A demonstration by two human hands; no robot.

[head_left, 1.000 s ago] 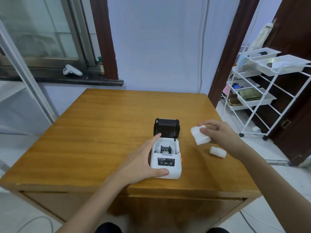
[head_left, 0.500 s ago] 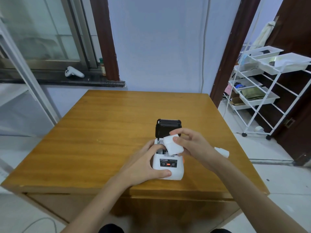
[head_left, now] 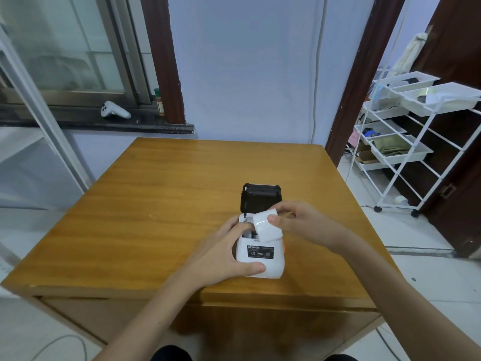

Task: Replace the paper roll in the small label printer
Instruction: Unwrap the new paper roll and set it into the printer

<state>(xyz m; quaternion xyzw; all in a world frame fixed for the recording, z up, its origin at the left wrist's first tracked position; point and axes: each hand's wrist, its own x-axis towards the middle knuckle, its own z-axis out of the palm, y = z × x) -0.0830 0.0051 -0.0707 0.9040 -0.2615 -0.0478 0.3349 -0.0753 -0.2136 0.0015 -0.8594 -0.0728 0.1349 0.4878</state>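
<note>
Seen from above, near to far: two bare forearms reaching in from the lower edge, elbows cut off by the frame. Left hand [head_left: 221,259] clamped around the left side of the small white label printer [head_left: 260,256], thumb pressed along its front lower edge, fingers curled over the top rim toward the open paper bay; fingertips partly hidden behind the roll. Printer standing near the front edge of the wooden table [head_left: 156,204], black control strip facing the camera, markings on it too small to read. Sliver of orange just visible at the printer's right side, mostly concealed. Right hand [head_left: 304,225] pinching a white paper roll [head_left: 266,225] between thumb and fingers, thumb flat on its near face, remaining fingers bunched behind and hard to separate. Roll held tilted directly above the open bay, covering most of it; impossible to tell whether touching the bay's rim or clear of it. Interior of the bay almost wholly masked. Black lid [head_left: 261,198] raised upright behind, lower edge hidden by roll and hand. Farther back, a white controller [head_left: 114,110] lying on the dark window ledge [head_left: 104,125], beside a small jar [head_left: 159,101] with an illegible label. At right, a white wire rack [head_left: 406,142], trays of indistinct contents, cropped by the frame.
</note>
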